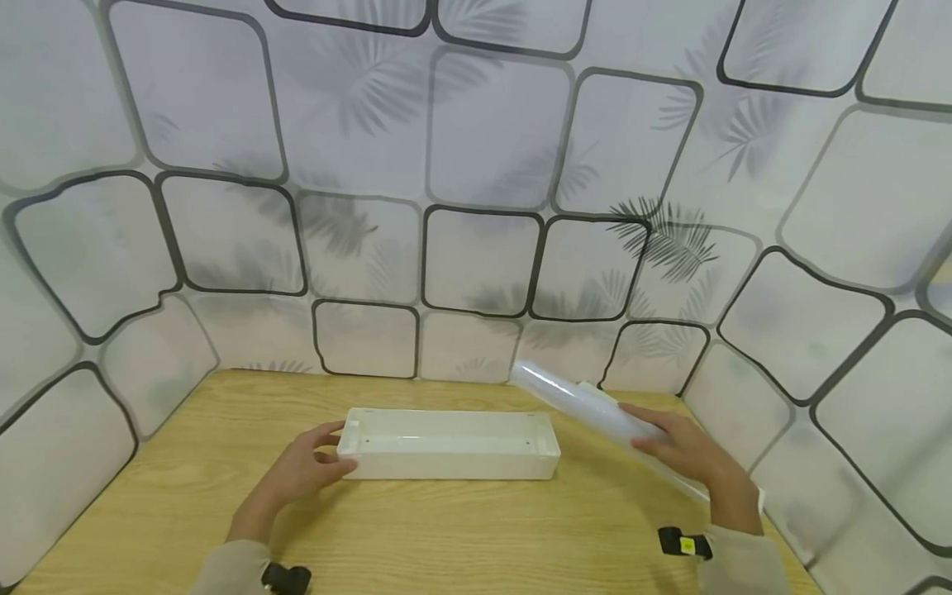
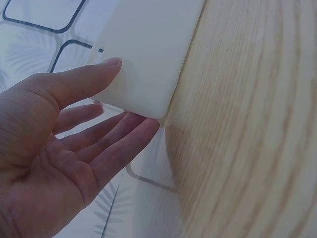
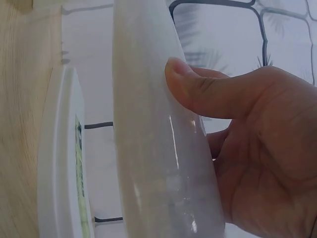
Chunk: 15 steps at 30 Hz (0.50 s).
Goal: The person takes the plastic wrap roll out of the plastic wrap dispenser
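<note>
A long white open-topped plastic box (image 1: 454, 465) sits on the table in front of me. My left hand (image 1: 307, 460) holds its left end, thumb on the front wall and fingers round the end; in the left wrist view the thumb lies flat on the box wall (image 2: 143, 59). To the right, my right hand (image 1: 687, 446) grips a roll of clear plastic film (image 1: 580, 402), tilted with its far end towards the wall. The right wrist view shows the thumb pressed on the glossy film roll (image 3: 153, 124), the other fingers mostly hidden behind it.
A long white lid-like piece (image 3: 62, 148) with a green label lies on the table beyond the roll, mostly covered by it in the head view. The wooden table (image 1: 446, 537) meets patterned walls (image 1: 483, 256) at its back and sides.
</note>
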Motion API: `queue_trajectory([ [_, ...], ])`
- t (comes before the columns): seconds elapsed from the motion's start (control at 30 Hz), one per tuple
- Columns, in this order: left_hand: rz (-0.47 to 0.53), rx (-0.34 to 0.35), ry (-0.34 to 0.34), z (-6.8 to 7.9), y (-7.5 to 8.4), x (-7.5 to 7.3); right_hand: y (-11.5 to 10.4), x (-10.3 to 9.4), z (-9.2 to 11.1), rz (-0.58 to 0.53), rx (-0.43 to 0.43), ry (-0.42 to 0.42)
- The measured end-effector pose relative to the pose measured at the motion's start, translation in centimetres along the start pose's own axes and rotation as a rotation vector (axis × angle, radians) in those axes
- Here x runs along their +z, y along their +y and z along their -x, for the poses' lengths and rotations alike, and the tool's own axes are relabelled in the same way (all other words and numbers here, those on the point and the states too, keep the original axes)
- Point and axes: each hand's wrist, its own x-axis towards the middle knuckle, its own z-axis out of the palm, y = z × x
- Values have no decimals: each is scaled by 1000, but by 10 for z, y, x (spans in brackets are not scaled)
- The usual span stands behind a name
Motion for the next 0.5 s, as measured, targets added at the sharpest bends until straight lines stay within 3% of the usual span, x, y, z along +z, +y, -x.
queue_trajectory([
  [0.5, 5, -13, -8, -2, -4, 0, 17, 5, 6, -12, 69, -52],
])
